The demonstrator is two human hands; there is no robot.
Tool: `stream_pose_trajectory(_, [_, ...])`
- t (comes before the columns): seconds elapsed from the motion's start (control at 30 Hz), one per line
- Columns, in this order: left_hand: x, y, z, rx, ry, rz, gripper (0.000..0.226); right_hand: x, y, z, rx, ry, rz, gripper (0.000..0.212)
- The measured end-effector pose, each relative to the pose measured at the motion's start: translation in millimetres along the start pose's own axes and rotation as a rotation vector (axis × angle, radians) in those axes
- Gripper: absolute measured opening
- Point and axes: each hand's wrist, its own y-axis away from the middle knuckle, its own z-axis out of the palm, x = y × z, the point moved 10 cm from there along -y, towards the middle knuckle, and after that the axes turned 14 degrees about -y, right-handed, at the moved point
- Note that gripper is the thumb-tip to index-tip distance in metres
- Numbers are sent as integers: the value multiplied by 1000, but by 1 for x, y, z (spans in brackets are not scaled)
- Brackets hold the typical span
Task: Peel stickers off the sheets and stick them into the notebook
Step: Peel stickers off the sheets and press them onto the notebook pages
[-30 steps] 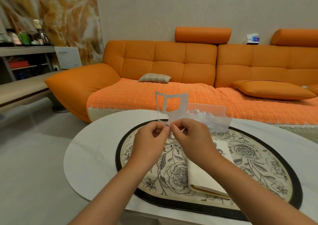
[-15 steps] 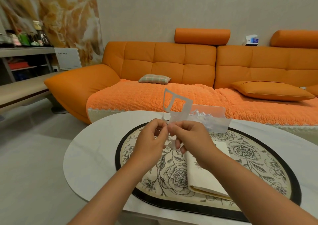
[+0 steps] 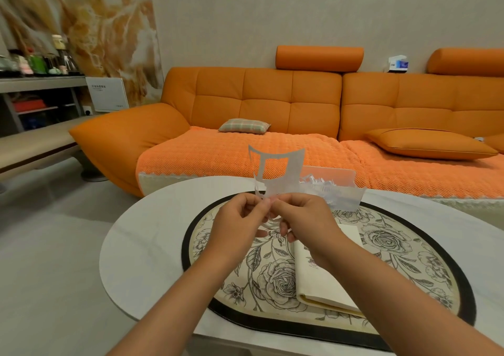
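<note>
A pale, see-through sticker sheet (image 3: 296,174) with cut-out holes stands upright above the table. My left hand (image 3: 236,223) and my right hand (image 3: 305,219) meet at its lower edge, and the fingertips of both pinch it there. Below my right wrist an open cream notebook (image 3: 321,279) lies on the mat, its right half hidden by my forearm. Behind the hands, a clear holder (image 3: 342,195) at the mat's far edge holds more sheets.
A round flower-print mat with a black rim (image 3: 403,249) covers the middle of the white oval table (image 3: 141,244). An orange sofa (image 3: 272,105) with cushions stands close behind the table. A shelf with bottles (image 3: 38,66) is at the far left.
The sheet's upper part has swung from tilted right back to upright and a little leftward. Both hands stay together at its lower edge, barely moved.
</note>
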Motion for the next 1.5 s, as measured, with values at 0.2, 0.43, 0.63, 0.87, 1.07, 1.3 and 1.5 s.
stream_pose_trajectory(0.2, [-3,-2,0,27,-65,-2,16,8,0,0,15,-36,50,14])
stream_pose_trajectory(0.43, [10,1,-2,88,-411,185,17,-3,-1,4,11,261,-109,15])
stream_pose_trajectory(0.63, [25,3,-2,75,-651,312,12,-22,1,6,-34,499,-289,19])
stream_pose_trajectory(0.87, [26,0,-2,-19,-858,341,16,-33,10,15,-58,843,-417,15])
stream_pose_trajectory(1.07, [22,-2,-5,-95,-808,299,21,-26,10,25,-169,1028,-388,12])
stream_pose_trajectory(1.3, [-2,-3,-8,-102,-385,-16,21,-1,0,5,-94,463,6,22])
stream_pose_trajectory(1.5, [-19,1,-13,8,-161,-218,25,25,1,-6,51,94,219,19])
